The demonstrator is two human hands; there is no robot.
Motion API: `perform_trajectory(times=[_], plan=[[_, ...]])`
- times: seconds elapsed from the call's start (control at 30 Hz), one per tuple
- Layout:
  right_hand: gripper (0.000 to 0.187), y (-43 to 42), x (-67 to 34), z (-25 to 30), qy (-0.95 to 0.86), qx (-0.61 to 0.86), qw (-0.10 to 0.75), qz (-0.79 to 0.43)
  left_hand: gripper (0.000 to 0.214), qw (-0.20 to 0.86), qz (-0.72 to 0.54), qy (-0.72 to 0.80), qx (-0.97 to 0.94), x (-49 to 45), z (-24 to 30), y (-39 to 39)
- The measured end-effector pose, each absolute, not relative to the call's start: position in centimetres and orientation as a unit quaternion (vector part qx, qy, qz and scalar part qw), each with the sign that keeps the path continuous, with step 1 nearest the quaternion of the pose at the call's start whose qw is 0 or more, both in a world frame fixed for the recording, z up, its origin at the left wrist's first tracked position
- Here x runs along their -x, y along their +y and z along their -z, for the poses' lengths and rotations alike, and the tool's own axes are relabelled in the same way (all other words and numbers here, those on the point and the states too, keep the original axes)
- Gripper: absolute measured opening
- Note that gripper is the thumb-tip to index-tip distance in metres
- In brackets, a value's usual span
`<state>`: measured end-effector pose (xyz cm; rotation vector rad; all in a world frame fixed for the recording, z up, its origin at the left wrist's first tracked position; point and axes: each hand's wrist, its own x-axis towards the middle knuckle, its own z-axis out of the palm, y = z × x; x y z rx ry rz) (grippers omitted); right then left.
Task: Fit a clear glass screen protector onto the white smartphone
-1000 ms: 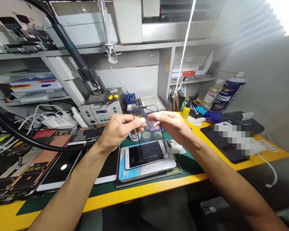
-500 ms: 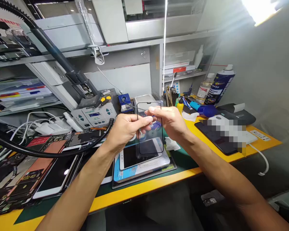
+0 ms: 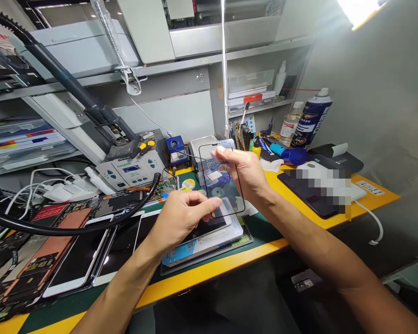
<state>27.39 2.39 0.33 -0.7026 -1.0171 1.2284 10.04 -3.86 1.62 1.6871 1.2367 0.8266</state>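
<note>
A clear screen protector [image 3: 228, 190] with a thin black border is held up, slightly tilted, above the bench. My right hand [image 3: 249, 171] pinches it near its upper part, thumb and fingers on either side. Down at the protector's lower left corner, the thumb and curled fingers of my left hand [image 3: 184, 215] are closed on it. Beneath both hands lies a white-edged phone [image 3: 209, 227] with a dark screen, partly covered by my left hand. That phone rests on a blue and white flat package [image 3: 202, 246].
To the left lie several phones [image 3: 78, 255] and opened phone parts [image 3: 45, 255]. A grey soldering station [image 3: 132, 167] stands behind, with a thick black hose [image 3: 73, 227] crossing in front. At right are a dark phone [image 3: 306, 195], a spray can [image 3: 311, 118] and a bottle [image 3: 290, 125].
My left hand has moved down from the protector's upper middle to its lower left corner. The protector now leans more, its lower end swung right. The whole view has shifted slightly.
</note>
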Motion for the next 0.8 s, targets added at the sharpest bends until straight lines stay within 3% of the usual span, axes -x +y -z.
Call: perform_trajectory(times=[0.5,0.63,0.8], plan=[[0.024,2.9,-27.6,-0.7,-0.385,0.297,0.634,-0.601,0.030,0.486,-0.234,0.483,-0.690,-8.9,-2.4,-4.4],[0.022,2.9,-27.5,-0.8,-0.370,0.296,0.597,-0.648,0.040,0.519,-0.335,0.470,-0.631,-9.1,-3.1,-2.8],[0.021,2.4,-26.8,-0.5,-0.400,0.307,0.558,-0.659,0.037,0.500,-0.414,0.495,-0.578,-10.3,-3.0,-1.6]])
